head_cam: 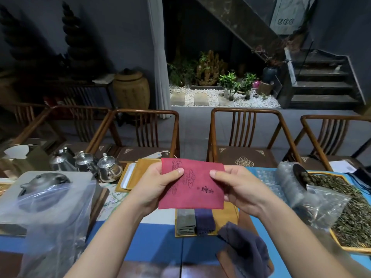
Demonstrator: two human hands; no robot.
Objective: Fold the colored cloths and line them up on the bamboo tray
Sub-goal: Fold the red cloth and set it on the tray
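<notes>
While pinched: red cloth (192, 183), both hands.

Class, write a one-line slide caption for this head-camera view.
Both hands, left hand and right hand, hold a red cloth above the bamboo tray.

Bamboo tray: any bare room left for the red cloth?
Yes: bamboo tray is bare right of the purple cloth; grey cloth fills its left. The unfolded dark cloth crowds the near-right corner. Both hands hold the red cloth.
</notes>
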